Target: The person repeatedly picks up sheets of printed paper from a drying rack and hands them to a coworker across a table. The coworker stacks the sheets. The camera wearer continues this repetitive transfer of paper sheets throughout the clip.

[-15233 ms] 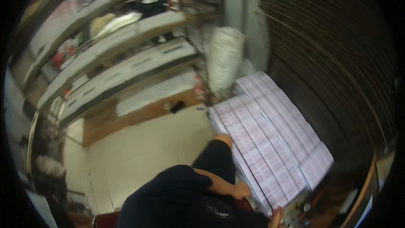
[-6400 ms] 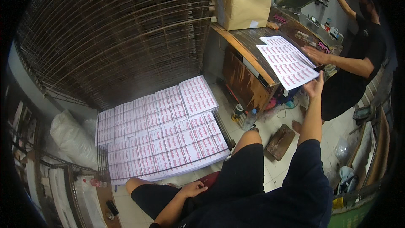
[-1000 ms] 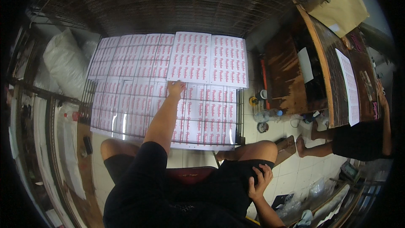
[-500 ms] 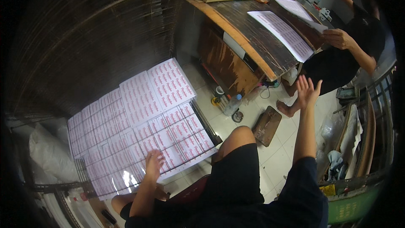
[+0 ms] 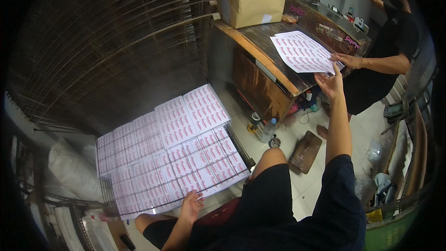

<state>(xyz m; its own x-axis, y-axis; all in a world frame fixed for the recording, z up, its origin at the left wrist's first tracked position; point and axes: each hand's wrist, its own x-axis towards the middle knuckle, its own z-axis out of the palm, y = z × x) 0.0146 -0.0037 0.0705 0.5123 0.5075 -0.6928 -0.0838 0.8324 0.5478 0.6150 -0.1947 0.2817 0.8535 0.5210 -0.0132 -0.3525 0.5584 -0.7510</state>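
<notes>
My right hand (image 5: 330, 86) reaches to the near corner of a white sheet with rows of red print (image 5: 299, 51), its thumb at the edge and its fingers partly under it. A co-worker's hand (image 5: 347, 60) is on the same sheet, close to mine. Part of another sheet shows behind it on the table. My left hand (image 5: 191, 206) is open and holds nothing, fingers loosely curled, by the front edge of a wire drying rack (image 5: 239, 145). Similar printed sheets (image 5: 186, 158) lie over the rack, several of them under its wires.
Raised wire racks (image 5: 116, 42) fill the upper left. The dark wooden table (image 5: 246, 37) carries a cardboard box (image 5: 258, 0). A plastic bottle (image 5: 268, 130) and a rusty metal tray (image 5: 305, 152) stand on the tiled floor. A white sack (image 5: 72, 169) lies at the left.
My right hand has moved from open air to the sheet's corner. The co-worker has brought the sheet lower and to the left. My left hand stays open near the rack. The view has shifted.
</notes>
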